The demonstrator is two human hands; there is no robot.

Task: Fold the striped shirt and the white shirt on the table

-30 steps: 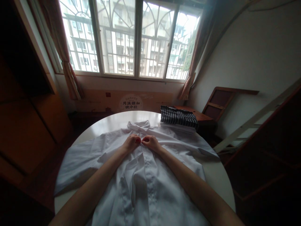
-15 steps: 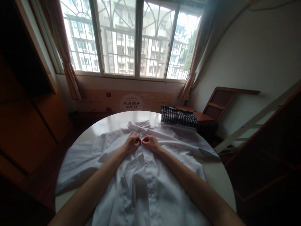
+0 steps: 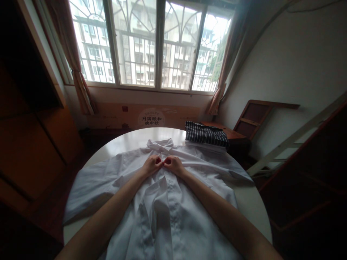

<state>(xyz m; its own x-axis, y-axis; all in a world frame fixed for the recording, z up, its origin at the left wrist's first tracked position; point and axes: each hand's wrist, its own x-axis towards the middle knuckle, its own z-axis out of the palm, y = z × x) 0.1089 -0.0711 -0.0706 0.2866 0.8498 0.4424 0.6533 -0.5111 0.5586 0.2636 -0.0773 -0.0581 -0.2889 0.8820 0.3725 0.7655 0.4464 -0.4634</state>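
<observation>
The white shirt [image 3: 168, 209] lies front up, spread over the round bench [image 3: 127, 139], collar [image 3: 159, 143] away from me. My left grip [image 3: 152, 164] and right grip [image 3: 173, 164] meet just below the collar, each pinching a front edge. Best, I judge, to line both edges up flat and pull lightly, so nothing bunches

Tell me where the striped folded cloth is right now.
In the head view, the striped folded cloth lies at the far right edge of the round table, just beyond the white shirt and to the right of its collar.
</observation>
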